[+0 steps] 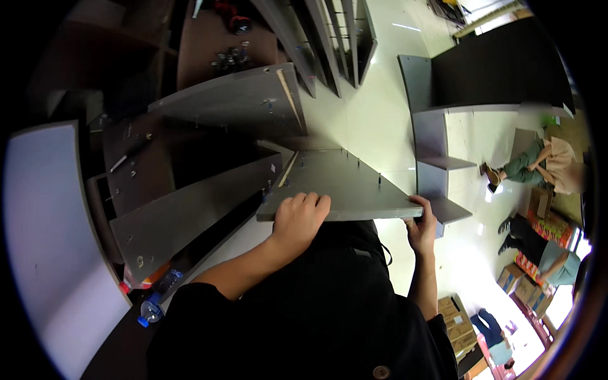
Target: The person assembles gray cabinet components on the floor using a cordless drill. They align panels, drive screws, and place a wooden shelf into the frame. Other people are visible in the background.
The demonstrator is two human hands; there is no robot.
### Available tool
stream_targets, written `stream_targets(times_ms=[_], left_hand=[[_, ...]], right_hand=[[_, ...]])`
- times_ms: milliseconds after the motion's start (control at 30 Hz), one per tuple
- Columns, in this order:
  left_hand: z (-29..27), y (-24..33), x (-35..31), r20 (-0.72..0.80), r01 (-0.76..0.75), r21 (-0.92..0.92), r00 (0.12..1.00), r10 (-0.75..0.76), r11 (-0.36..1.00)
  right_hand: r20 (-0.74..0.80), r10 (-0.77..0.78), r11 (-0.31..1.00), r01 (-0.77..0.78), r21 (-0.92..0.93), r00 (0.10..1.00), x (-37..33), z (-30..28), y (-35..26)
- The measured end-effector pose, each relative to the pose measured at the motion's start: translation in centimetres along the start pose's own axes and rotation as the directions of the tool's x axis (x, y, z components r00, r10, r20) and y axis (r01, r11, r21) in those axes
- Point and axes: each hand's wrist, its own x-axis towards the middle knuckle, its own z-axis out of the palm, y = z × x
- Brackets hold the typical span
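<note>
Two bare hands of yours grasp one flat, dark grey rectangular board point(345, 196) in front of your torso, its near edge toward you. Your left hand point(301, 218) is curled over that edge near the left corner; your right hand point(423, 229) grips the right corner, fingers over the edge. Small, upright dark pins point(379, 180) stand on the upper face (more of them line its left and right sides). Just left of the board is a long dark grey panel point(196, 212), and beyond your left forearm lies a clear plastic bottle with a blue cap point(152, 308). Farther up, a heap of small shiny metal fittings point(231, 59) sits on a brown surface point(196, 54).
</note>
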Motion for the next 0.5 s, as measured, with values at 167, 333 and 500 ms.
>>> stream_targets(times_ms=[167, 333, 500], left_hand=[[-1.0, -3.2, 2.1, -0.061, -0.037, 0.052, 0.997, 0.04, 0.998], [-2.7, -5.1, 2.2, -0.011, -0.021, 0.128, 1.0, 0.023, 0.991], [-1.1, -4.2, -0.6, -0.036, 0.016, 0.028, 0.999, -0.015, 0.999]], right_hand=[[0.008, -0.026, 0.998, 0.026, -0.061, 1.0, 3.3, 0.1, -2.6], [0.081, -0.038, 0.99, 0.048, -0.134, 0.996, 5.0, 0.6, -5.4], [0.106, -0.081, 0.98, 0.098, -0.172, 0.991, 3.1, 0.9, -4.3]])
